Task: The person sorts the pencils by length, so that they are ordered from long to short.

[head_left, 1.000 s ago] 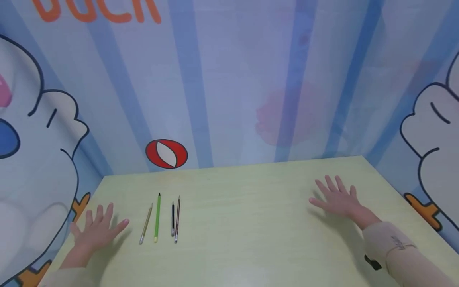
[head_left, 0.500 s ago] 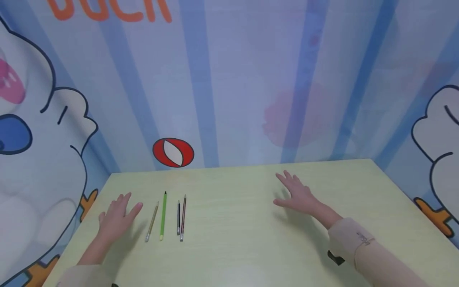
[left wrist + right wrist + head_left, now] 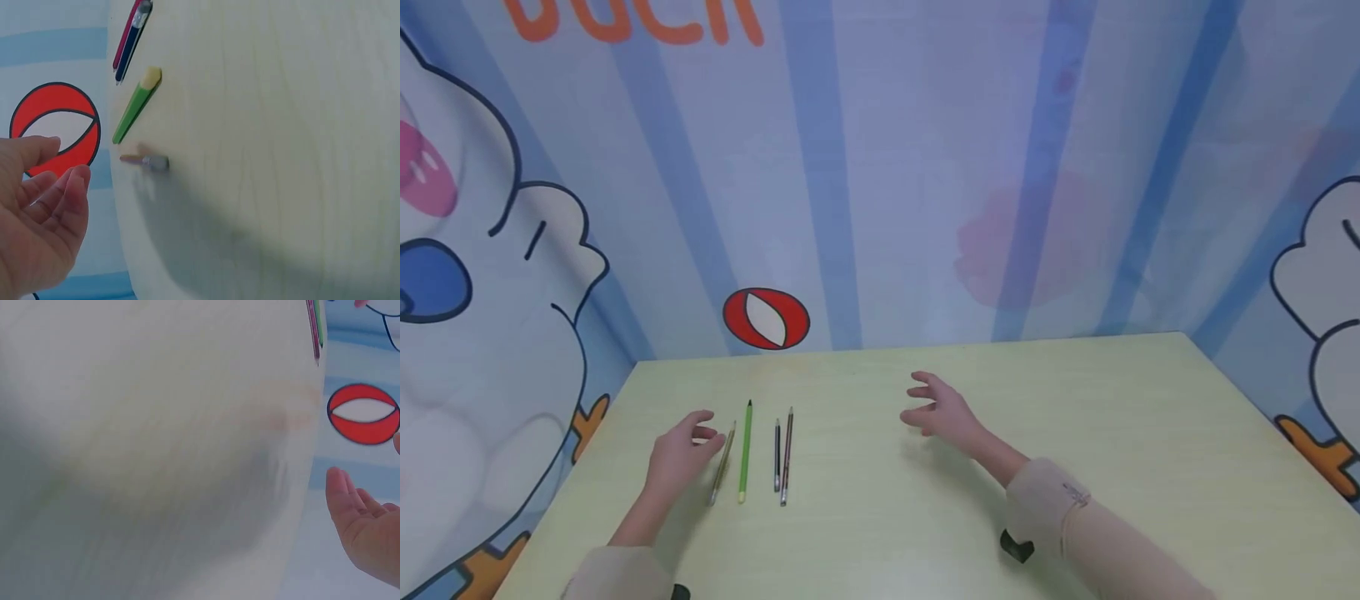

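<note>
Several pencils lie on the left part of the pale table (image 3: 880, 533). Leftmost is a gold pencil (image 3: 722, 468), with a longer green pencil (image 3: 746, 454) beside it. A short dark pencil (image 3: 777, 458) and a dark red pencil (image 3: 787, 458) lie close together to the right. My left hand (image 3: 676, 460) hovers at the gold pencil, fingers loosely bent; the left wrist view shows a gap between thumb and fingers and nothing held. My right hand (image 3: 953, 419) is over mid-table, right of the pencils, its fingers loosely bent and holding nothing.
A blue striped backdrop (image 3: 910, 167) with a printed red-and-white ball (image 3: 767, 318) rises behind the table. Printed white cartoon figures cover the side panels. Light sleeves cover both forearms, each with a small black piece below the cuff.
My left hand has moved right to the gold pencil, its spread fingers now bending. My right hand has travelled left toward mid-table, fingers drawing together. The pencils stay on the table.
</note>
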The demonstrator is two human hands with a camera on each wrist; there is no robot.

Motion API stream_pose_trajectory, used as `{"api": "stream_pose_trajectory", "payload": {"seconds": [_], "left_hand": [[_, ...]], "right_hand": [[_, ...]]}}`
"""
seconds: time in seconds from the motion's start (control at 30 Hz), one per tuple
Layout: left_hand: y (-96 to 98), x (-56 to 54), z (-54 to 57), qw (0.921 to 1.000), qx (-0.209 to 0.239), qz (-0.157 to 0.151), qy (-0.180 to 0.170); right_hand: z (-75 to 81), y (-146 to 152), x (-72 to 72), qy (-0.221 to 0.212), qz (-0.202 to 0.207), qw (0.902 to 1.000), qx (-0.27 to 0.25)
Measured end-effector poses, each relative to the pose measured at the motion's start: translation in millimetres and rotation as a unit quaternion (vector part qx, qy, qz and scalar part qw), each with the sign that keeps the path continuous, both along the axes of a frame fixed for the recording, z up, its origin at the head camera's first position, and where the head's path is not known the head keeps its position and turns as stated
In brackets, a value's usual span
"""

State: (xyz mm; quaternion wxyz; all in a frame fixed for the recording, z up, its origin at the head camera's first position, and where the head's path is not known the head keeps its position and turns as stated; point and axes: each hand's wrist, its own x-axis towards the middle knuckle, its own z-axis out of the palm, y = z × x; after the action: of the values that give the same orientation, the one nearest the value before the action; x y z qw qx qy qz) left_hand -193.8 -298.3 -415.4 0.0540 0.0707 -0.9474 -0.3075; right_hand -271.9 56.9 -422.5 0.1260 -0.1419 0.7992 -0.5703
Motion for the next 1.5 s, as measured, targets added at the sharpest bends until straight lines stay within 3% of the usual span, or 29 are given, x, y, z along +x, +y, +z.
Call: {"api": "stream_pose_trajectory", "payload": {"seconds": [0.3, 0.57, 1.13, 1.5], "left_hand": [[13.7, -5.0, -8.0, 0.9986, -0.002, 0.019, -0.049], [18.4, -8.2, -15.4, 0.9977, -0.005, 0.027, -0.062], [27.6, -8.6, -19.4, 0.9950, -0.024, 0.039, -0.088], [29.3, -10.7, -22.9, 0.9940, -0.022, 0.044, -0.098]], "right_hand": [[-9.2, -53, 9.4, -0.054, 0.007, 0.9975, -0.046], [-14.6, -89, 17.1, -0.067, 0.015, 0.9976, -0.008], [-23.8, -148, 30.1, -0.054, 0.000, 0.9977, 0.042], [-29.3, -165, 38.3, -0.012, -0.004, 0.9944, 0.104]]}}
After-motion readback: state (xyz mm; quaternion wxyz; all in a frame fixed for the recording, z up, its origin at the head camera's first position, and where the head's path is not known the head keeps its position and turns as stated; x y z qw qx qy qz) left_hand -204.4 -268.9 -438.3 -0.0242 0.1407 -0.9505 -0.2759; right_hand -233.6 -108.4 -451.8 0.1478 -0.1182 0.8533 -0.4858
